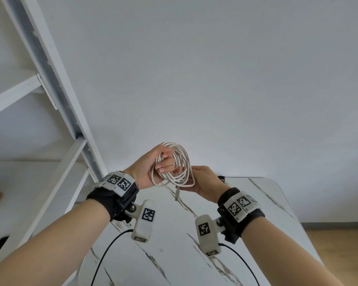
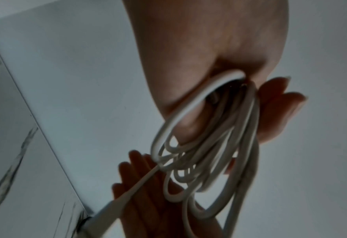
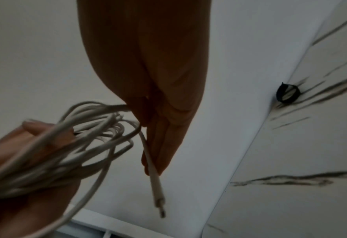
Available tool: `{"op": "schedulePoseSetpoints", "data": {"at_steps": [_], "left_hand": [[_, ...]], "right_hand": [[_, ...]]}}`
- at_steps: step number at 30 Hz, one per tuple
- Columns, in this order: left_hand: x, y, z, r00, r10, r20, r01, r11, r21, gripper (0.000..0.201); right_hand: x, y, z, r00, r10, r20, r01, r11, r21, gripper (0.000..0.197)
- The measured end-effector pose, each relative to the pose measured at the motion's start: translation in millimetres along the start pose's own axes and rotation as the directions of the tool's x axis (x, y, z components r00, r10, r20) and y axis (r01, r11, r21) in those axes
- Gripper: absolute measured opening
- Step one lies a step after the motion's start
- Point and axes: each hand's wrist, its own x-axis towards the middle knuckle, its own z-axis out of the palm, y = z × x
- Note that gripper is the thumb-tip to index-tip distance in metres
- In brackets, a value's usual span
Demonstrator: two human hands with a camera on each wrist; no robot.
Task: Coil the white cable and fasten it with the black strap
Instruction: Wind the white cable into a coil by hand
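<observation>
**Kid:** What is on the far left?

**Me:** A white shelf (image 1: 50,83) stands there, leaning across the picture. It is next to the wall (image 1: 215,69).

**Kid:** What is your left hand doing?

**Me:** My left hand (image 1: 151,168) is up in the air. Its fingers are curled tight round the white cable (image 1: 181,162). The cable is wound into many loops, and the loops go through my fist and hang out both sides.

**Kid:** Is the whole cable wound up?

**Me:** Not all. One short end hangs down from the loops. It has a plug (image 3: 158,199) on it.

**Kid:** And your right hand?

**Me:** My right hand (image 1: 205,184) is just to the right of the loops and a bit lower. Its fingers (image 3: 164,145) look mostly straight and lie along the hanging end. The loops touch this hand. I cannot tell if it pinches the cable or only touches it.

**Kid:** Where is the black strap?

**Me:** The black strap (image 3: 288,94) lies on the table (image 1: 267,213), curled in a small ring. It is close to the far edge, past my right hand. No hand touches it.

**Kid:** What is the table like?

**Me:** It is white with dark streaks. Two thin black wires (image 1: 108,252) from my wrist bands run over the near part.
</observation>
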Motion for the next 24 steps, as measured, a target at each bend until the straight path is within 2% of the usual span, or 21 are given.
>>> {"op": "schedulePoseSetpoints", "data": {"at_steps": [3, 5, 10, 13, 17, 20, 24], "left_hand": [[-0.2, -0.9, -2.9, 0.999, 0.019, -0.036, -0.019, 1.0, 0.011, 0.036], [-0.4, -2.2, -6.1, 0.998, 0.025, -0.054, -0.024, 0.999, 0.024, 0.036], [1.9, -6.9, -14.5, 0.994, 0.05, -0.101, -0.038, 0.993, 0.114, 0.032], [2.5, -9.7, -19.2, 0.993, 0.034, -0.111, -0.016, 0.987, 0.16, 0.031], [-0.5, -11.8, -21.2, 0.999, -0.021, -0.045, 0.028, 0.987, 0.161, 0.032], [-2.4, -13.5, -24.1, 1.0, -0.01, -0.015, 0.012, 0.986, 0.166, 0.031], [-4.0, -14.9, -23.0, 0.997, 0.032, -0.074, -0.016, 0.977, 0.215, 0.035]], "right_hand": [[2.1, -4.3, 0.1, 0.995, 0.093, 0.038, -0.099, 0.97, 0.221, 0.053], [3.3, -6.1, -1.7, 0.99, 0.114, 0.087, -0.132, 0.957, 0.258, 0.066], [0.9, -5.9, 0.9, 0.983, 0.04, 0.177, -0.078, 0.974, 0.214, 0.037], [5.1, -1.0, 2.1, 0.989, 0.001, 0.15, -0.026, 0.986, 0.164, 0.034], [7.0, 1.2, 7.0, 0.987, 0.012, 0.16, -0.028, 0.995, 0.097, 0.033], [9.0, 0.3, 10.4, 0.984, 0.008, 0.18, -0.018, 0.998, 0.054, 0.033], [12.1, 0.6, 15.2, 0.989, -0.011, 0.149, 0.01, 1.0, 0.006, 0.035]]}}
